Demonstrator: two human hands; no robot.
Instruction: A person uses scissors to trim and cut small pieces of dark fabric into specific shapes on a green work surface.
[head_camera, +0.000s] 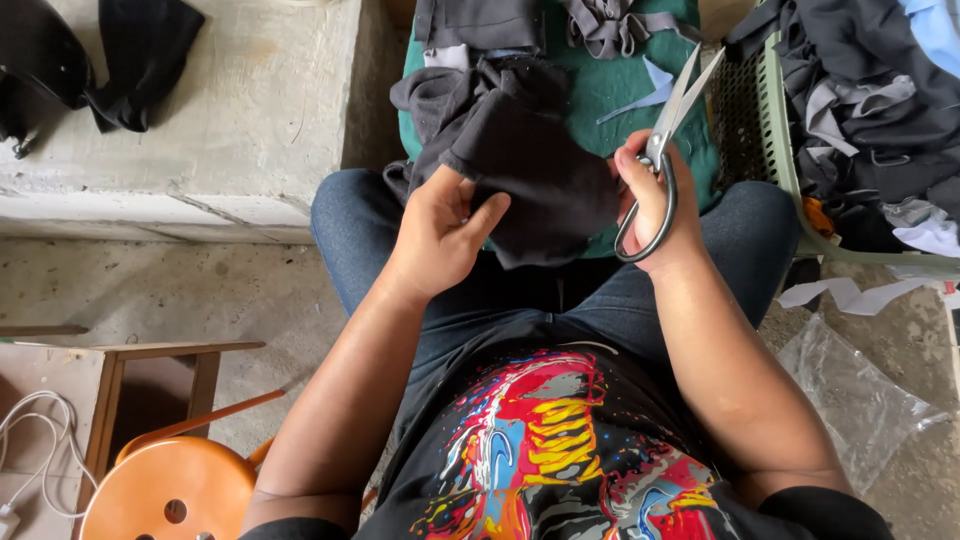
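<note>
My left hand (440, 228) grips the near edge of a dark grey piece of fabric (530, 165) that lies over my lap and a green cloth-covered surface (610, 90). My right hand (655, 205) holds large metal scissors (665, 130) through their loop handles. The blades point up and away, slightly parted, just right of the fabric and apart from it. More dark garment pieces (480, 25) lie at the far end of the green surface.
A green plastic basket (780, 140) full of dark clothing stands at right. A concrete ledge (200, 130) with black cloth is at left. An orange stool (170, 490) and wooden stool (150, 370) sit lower left. A clear plastic bag (850, 395) lies on the floor.
</note>
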